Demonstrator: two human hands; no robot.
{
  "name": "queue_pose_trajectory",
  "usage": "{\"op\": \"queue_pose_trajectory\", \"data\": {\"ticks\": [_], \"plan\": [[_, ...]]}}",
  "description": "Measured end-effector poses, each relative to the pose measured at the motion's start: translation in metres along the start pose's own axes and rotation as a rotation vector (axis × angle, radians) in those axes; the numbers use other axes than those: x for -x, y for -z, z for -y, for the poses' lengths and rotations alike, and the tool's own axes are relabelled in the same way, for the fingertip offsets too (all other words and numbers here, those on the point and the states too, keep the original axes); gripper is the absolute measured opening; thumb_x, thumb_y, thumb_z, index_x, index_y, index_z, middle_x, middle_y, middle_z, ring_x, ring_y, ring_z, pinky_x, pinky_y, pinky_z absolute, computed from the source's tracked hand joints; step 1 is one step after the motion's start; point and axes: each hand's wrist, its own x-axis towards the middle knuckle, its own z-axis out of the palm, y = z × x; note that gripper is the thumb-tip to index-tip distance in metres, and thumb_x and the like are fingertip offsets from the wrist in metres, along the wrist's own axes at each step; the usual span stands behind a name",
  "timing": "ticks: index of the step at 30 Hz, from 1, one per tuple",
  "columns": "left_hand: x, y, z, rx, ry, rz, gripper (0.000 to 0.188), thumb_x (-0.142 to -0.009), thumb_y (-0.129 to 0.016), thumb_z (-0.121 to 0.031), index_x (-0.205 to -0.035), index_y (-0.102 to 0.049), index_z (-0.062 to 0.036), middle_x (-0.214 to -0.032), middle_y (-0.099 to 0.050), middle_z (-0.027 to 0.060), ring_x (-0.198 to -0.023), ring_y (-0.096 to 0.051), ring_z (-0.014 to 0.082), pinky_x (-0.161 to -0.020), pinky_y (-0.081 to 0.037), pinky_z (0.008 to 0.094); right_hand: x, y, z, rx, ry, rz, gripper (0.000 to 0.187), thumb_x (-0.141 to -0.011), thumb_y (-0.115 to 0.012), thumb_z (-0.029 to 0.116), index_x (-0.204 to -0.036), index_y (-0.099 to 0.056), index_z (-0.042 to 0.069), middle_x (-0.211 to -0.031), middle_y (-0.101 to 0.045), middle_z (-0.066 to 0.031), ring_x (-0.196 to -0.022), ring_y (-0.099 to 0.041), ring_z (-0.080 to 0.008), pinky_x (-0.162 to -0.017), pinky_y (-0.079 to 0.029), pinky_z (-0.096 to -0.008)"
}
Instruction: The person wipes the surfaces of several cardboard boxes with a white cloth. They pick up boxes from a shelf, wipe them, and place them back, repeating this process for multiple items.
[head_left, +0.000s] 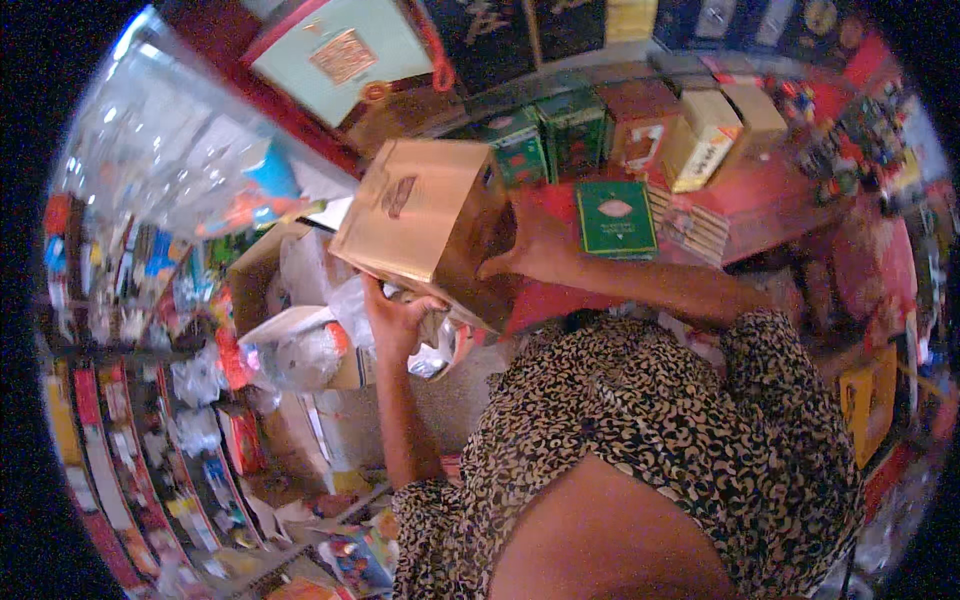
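A gold cardboard box (405, 205) with a dark emblem on its face is held up, tilted, between my two hands. My left hand (397, 312) supports it from below at its near edge, fingers bent against the underside. Against the box's darker right side presses my right hand (530, 250), its fingers partly hidden. Right of the box, a green box (616, 218) with a pale oval lies on a red surface (755, 215). Beneath my left hand, crumpled clear plastic (350, 305) shows around an open cardboard carton (262, 265).
Green boxes (572, 135), a brown box (645, 120) and a cream box (705, 140) stand at the back of the red surface. A striped flat item (697, 225) lies beside the green box. Shelves of small goods (150, 470) line the left. A pale framed panel (340, 60) stands at back left.
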Motion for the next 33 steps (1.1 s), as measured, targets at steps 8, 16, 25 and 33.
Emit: {"op": "queue_pose_trajectory", "data": {"ticks": [8,16,25,33], "plan": [[-0.085,0.059,-0.157,0.100,-0.315,-0.043,0.084,-0.049,-0.093,-0.035,-0.112,-0.049,0.0006,-0.096,-0.063,0.0078,-0.087,-0.062,0.0169,-0.076,-0.051,0.0303,-0.054,0.074,0.102,-0.064,0.300,-0.253,0.089,-0.052,-0.092,0.035,-0.120,-0.046,0.002,-0.108,-0.058,-0.0085,-0.101,-0.056,-0.0190,-0.091,-0.045,-0.0318],[-0.160,0.042,-0.246,0.190,-0.556,0.022,0.080,-0.053,-0.091,-0.043,-0.110,-0.054,0.0009,-0.090,-0.066,0.0072,-0.081,-0.064,0.0154,-0.071,-0.052,0.0282,-0.071,0.149,0.157,-0.183,0.576,-0.641,0.090,-0.064,-0.087,0.039,-0.130,-0.039,0.001,-0.117,-0.053,-0.0070,-0.107,-0.052,-0.0156,-0.095,-0.043,-0.0316],[-0.225,0.009,-0.371,0.371,-0.865,0.268,0.068,-0.066,-0.085,-0.043,-0.107,-0.057,0.0031,-0.088,-0.066,0.0095,-0.074,-0.064,0.0149,-0.067,-0.052,0.0279,-0.051,0.252,0.232,-0.014,0.835,-1.087,0.053,-0.068,-0.085,0.035,-0.092,-0.051,0.003,-0.082,-0.058,-0.0033,-0.077,-0.056,-0.0135,-0.073,-0.048,-0.0300],[-0.303,-0.049,-0.523,0.480,-1.055,0.444,0.047,-0.086,-0.071,-0.031,-0.118,-0.056,-0.0010,-0.094,-0.066,0.0076,-0.085,-0.065,0.0163,-0.076,-0.053,0.0278,-0.036,0.383,0.311,0.182,1.218,-0.999,0.043,-0.080,-0.077,0.029,-0.106,-0.059,0.000,-0.091,-0.064,-0.0056,-0.082,-0.061,-0.0139,-0.075,-0.049,-0.0267]]}}
